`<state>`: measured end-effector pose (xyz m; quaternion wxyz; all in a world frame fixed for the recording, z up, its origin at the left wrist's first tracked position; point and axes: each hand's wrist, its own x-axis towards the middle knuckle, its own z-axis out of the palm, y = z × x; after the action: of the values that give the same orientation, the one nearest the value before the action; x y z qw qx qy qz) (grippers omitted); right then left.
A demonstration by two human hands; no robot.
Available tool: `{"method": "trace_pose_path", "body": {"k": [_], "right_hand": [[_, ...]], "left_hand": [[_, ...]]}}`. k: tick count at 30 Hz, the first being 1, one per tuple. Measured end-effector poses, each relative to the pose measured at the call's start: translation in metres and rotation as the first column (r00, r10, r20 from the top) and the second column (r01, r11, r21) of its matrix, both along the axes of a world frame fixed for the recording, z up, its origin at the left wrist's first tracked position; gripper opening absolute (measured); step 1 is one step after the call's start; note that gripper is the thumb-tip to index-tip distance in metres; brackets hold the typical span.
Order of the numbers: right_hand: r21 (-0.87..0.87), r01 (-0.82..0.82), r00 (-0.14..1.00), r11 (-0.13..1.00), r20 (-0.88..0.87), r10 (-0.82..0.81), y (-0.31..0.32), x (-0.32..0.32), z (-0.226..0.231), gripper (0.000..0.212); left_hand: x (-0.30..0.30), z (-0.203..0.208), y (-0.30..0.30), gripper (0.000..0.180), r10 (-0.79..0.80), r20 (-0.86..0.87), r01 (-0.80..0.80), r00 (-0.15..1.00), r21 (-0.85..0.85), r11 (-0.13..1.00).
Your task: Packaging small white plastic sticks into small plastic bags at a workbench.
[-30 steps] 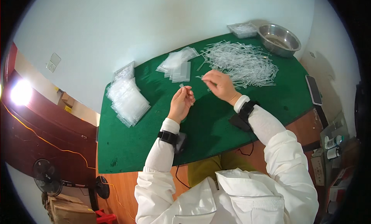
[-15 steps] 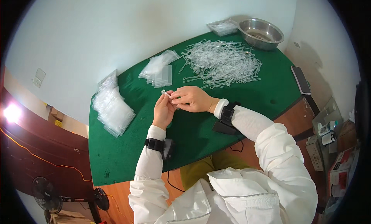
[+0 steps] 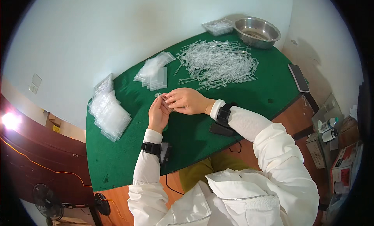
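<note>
Over the middle of the green table my two hands meet. My left hand (image 3: 157, 117) is closed around a small bunch of clear plastic sticks (image 3: 158, 94), whose looped ends poke out above the fingertips. Curled against it from the right is my right hand (image 3: 189, 101), its fingers touching the left hand's fingers; whatever lies under them is hidden. Beyond the hands spreads a large loose pile of clear sticks with looped ends (image 3: 218, 64). Flat clear zip bags (image 3: 157, 78) lie fanned out just past my left hand. More filled-looking clear bags (image 3: 111, 113) are stacked at the left edge.
A steel bowl (image 3: 257, 32) and a clear packet of sticks (image 3: 218, 28) stand at the back against the wall. A phone (image 3: 298, 77) lies at the right edge of the green table (image 3: 187, 142). Bottles (image 3: 328, 125) and boxes sit on a shelf at right.
The whole view has shifted slightly left. My hands remain together; the looped stick ends above my left fingertips show a little more spread out now.
</note>
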<state>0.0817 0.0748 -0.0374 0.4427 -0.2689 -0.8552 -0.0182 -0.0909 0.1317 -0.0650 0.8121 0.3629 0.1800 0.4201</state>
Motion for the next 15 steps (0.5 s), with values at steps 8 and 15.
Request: {"method": "trace_pose_path", "body": {"k": [8, 15], "right_hand": [[0.015, -0.053, 0.999, 0.999, 0.011, 0.052, 0.003, -0.002, 0.003, 0.013], [-0.003, -0.011, 0.998, 1.0, -0.06, 0.01, 0.002, -0.002, -0.001, 0.013]], "left_hand": [[-0.002, 0.001, -0.001, 0.029, 0.046, -0.035, -0.045, 0.998, 0.017, 0.999], [-0.003, -0.001, 0.0, 0.029, -0.084, 0.032, 0.08, 0.996, 0.1, 0.992]]}}
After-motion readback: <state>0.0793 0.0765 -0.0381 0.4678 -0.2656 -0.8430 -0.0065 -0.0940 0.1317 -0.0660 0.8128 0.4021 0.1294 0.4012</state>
